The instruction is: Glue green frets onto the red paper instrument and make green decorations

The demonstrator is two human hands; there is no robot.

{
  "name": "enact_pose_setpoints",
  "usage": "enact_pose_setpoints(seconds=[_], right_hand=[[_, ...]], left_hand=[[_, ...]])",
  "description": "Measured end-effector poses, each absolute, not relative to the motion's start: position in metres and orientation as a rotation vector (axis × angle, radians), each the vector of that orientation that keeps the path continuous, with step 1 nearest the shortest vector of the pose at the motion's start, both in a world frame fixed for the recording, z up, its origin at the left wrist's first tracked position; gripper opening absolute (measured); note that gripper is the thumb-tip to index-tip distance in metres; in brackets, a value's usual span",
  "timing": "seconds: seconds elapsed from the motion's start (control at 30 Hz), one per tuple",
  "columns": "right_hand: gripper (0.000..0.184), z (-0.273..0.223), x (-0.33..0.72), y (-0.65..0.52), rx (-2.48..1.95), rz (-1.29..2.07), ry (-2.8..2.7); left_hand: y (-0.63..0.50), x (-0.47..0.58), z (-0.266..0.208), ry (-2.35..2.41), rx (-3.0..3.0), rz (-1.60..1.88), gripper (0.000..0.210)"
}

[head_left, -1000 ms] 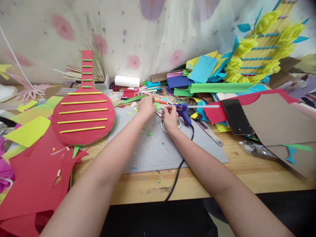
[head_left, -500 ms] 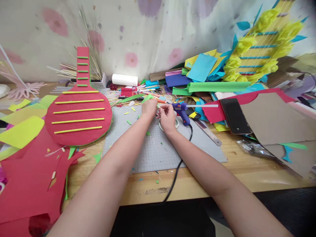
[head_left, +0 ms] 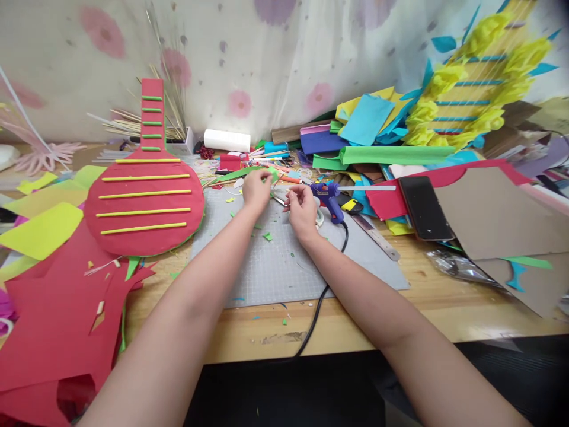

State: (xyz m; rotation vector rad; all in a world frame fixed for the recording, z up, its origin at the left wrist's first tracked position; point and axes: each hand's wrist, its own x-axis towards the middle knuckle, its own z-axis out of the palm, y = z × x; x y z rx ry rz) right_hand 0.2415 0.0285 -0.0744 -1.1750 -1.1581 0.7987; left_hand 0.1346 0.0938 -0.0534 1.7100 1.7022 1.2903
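Note:
My left hand [head_left: 256, 191] is raised over the far part of the grey cutting mat [head_left: 275, 267], fingers curled beside a bright green scrap [head_left: 274, 175]. Whether it grips that scrap is hard to see. To its right, my right hand [head_left: 303, 212] has thumb and fingers pinched together, and what lies between them is too small to make out. A shiny metal piece [head_left: 279, 200] shows between the two hands. Partly behind my right hand is a roll of tape [head_left: 319, 218]. A blue glue gun [head_left: 328, 198] with a white glue stick rests just right of that hand.
On the left lies a red paper guitar shape [head_left: 144, 204] with yellow and green strips, beside red sheets [head_left: 48, 320]. A metal ruler [head_left: 376, 237], a phone [head_left: 424, 207] and cardboard [head_left: 502, 219] are on the right. The black cord [head_left: 316, 323] runs over the table's front edge.
My left hand has moved left and slightly up, away from my right hand, widening the gap between them. My right hand has stayed nearly in place. The view has shifted slightly.

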Motion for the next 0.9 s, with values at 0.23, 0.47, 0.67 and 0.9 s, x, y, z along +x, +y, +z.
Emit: enact_pose_setpoints(seconds=[0.23, 0.47, 0.67, 0.9], right_hand=[[0.013, -0.07, 0.239, 0.028, -1.133, 0.915, -1.191], [0.018, -0.065, 0.236, 0.02, -1.009, 1.101, -1.312], [0.02, -0.064, 0.23, 0.015, -0.94, 1.242, -1.488], [0.01, -0.069, 0.228, 0.017, -1.061, 1.212, -1.477]], left_hand=[[0.045, 0.096, -0.041, 1.304, 1.127, 1.223, 0.02], [0.01, 0.065, -0.054, 1.382, 1.311, 1.214, 0.015], [0.011, 0.067, -0.055, 1.258, 1.416, 1.183, 0.04], [0.009, 0.067, -0.056, 1.293, 1.492, 1.077, 0.05]])
